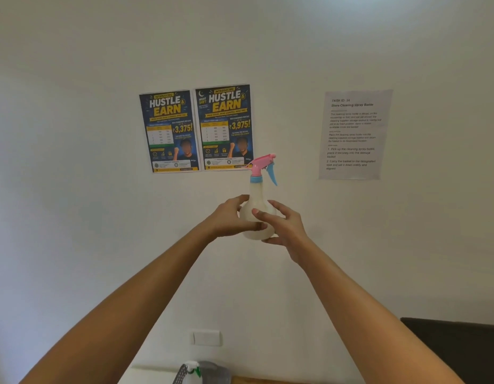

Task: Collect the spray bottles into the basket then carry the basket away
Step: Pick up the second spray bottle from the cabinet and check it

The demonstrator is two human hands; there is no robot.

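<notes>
A white spray bottle (257, 202) with a pink head and a blue trigger is held upright in front of the wall, at arm's length. My left hand (232, 217) grips its round body from the left, thumb across the front. My right hand (281, 223) holds it from the right, fingers curled round the body. At the bottom edge the rim of a grey basket (212, 371) shows, and a second bottle (191, 370) with a white and green spray head stands at the basket; whether it is inside I cannot tell.
Two blue posters (196, 130) and a printed task sheet (355, 134) hang on the white wall. A wall socket plate (207, 338) sits low on the wall. A dark piece of furniture (456, 347) fills the lower right. A wooden surface edge (256, 380) shows at the bottom.
</notes>
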